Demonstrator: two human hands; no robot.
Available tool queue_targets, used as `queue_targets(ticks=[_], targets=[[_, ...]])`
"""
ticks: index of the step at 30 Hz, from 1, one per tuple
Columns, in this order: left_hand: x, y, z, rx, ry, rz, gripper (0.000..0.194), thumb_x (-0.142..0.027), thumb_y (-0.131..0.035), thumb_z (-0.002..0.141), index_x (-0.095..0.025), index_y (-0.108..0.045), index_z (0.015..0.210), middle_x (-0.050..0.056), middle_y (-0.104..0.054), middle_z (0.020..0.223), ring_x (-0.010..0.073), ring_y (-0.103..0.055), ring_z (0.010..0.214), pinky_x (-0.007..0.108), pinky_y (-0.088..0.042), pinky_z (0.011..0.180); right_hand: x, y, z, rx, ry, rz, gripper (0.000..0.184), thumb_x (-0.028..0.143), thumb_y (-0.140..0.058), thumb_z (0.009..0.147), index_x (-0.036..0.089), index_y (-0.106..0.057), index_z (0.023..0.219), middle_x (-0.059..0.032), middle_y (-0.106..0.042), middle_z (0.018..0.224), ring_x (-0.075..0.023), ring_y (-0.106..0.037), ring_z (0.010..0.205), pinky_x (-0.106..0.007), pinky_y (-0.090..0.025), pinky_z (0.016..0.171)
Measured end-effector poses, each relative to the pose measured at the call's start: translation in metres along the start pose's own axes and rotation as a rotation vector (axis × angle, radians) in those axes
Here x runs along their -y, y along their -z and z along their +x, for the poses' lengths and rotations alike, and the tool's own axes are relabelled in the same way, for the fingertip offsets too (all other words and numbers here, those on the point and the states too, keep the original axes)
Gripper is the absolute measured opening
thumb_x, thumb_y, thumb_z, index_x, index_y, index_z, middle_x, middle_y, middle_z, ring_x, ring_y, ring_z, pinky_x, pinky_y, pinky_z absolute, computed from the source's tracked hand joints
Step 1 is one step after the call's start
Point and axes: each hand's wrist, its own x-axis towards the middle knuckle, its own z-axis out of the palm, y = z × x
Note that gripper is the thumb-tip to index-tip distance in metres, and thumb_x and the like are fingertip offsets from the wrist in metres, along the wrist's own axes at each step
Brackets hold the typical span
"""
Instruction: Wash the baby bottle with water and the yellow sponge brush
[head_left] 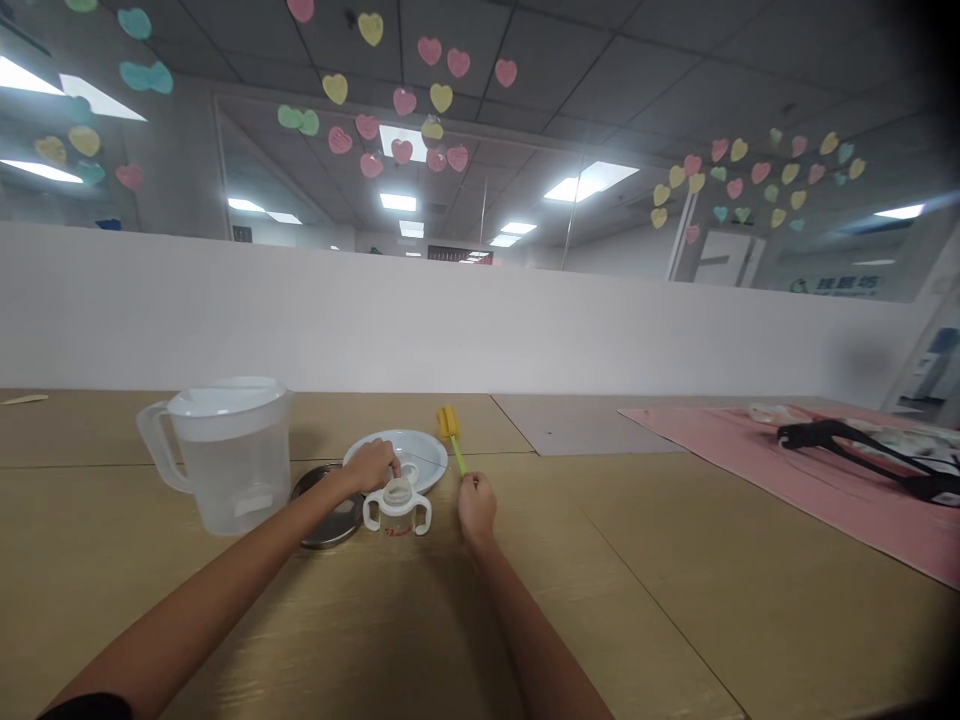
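Observation:
My right hand (477, 505) is closed round the green handle of a bottle brush (448, 425), whose yellow sponge head points away from me, tilted up. My left hand (373, 465) is over the near left part of a white plate (427, 462), its fingers curled downward. What those fingertips hold, if anything, is hidden; a small whitish piece (409, 472) lies on the plate beside them. Just in front of the plate stands a clear baby bottle (397, 510) with two white side handles, an uncapped neck and red print.
A lidded translucent pitcher (236, 470) stands at left. Beside it, a round metal tray (330, 528) lies partly under my left forearm. At far right, a pink mat (750, 470) carries a black frame-like object (847, 440). A white wall (450, 330) borders the table behind.

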Motion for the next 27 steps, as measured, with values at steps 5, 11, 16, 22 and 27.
queue_targets(ticks=[5,11,16,22,27], targets=[[0.002,0.002,-0.016,-0.188,0.042,-0.025,0.024,-0.030,-0.047,0.083,-0.018,-0.064,0.095,0.012,-0.064,0.105,0.0253,-0.055,0.103,0.036,-0.039,0.091,0.023,0.013,-0.010,-0.059,0.062,0.097,0.038,0.045,-0.038,0.085,0.018,-0.065,0.082,-0.0075,-0.068,0.074,-0.0197,-0.060,0.067,-0.025,-0.039,0.059],[0.000,-0.010,-0.027,-0.553,0.143,-0.460,0.026,-0.037,-0.041,0.087,-0.019,-0.055,0.099,0.008,-0.066,0.100,0.0232,-0.061,0.095,0.036,-0.045,0.084,0.032,0.013,-0.028,-0.021,0.442,0.064,0.046,0.050,-0.037,0.088,0.016,-0.067,0.076,-0.0026,-0.064,0.060,-0.0116,-0.052,0.052,-0.020,-0.034,0.053],[-0.009,-0.004,-0.032,-0.752,0.146,-0.690,0.027,-0.038,-0.045,0.086,-0.017,-0.056,0.099,0.008,-0.068,0.097,0.0219,-0.062,0.094,0.034,-0.046,0.083,0.027,0.012,-0.024,-0.131,0.671,-0.098,0.045,0.044,-0.036,0.092,0.016,-0.067,0.077,-0.0041,-0.064,0.057,-0.0094,-0.050,0.046,-0.020,-0.029,0.050],[-0.017,0.007,-0.041,-0.869,0.161,-0.789,0.029,-0.041,-0.048,0.086,-0.017,-0.058,0.100,0.008,-0.068,0.098,0.0217,-0.062,0.097,0.035,-0.046,0.086,0.023,0.020,-0.012,-0.296,0.614,-0.160,0.052,0.049,-0.032,0.093,0.015,-0.067,0.072,-0.0019,-0.058,0.048,-0.0095,-0.044,0.040,-0.021,-0.026,0.046],[-0.004,0.005,-0.046,-0.946,0.234,-0.973,0.038,-0.049,-0.052,0.080,-0.015,-0.057,0.098,0.008,-0.066,0.091,0.0187,-0.066,0.077,0.031,-0.052,0.070,0.020,0.018,-0.017,-0.230,0.901,-0.135,0.039,0.038,-0.042,0.092,0.015,-0.065,0.070,0.0003,-0.055,0.048,-0.0070,-0.045,0.043,-0.019,-0.029,0.048]])
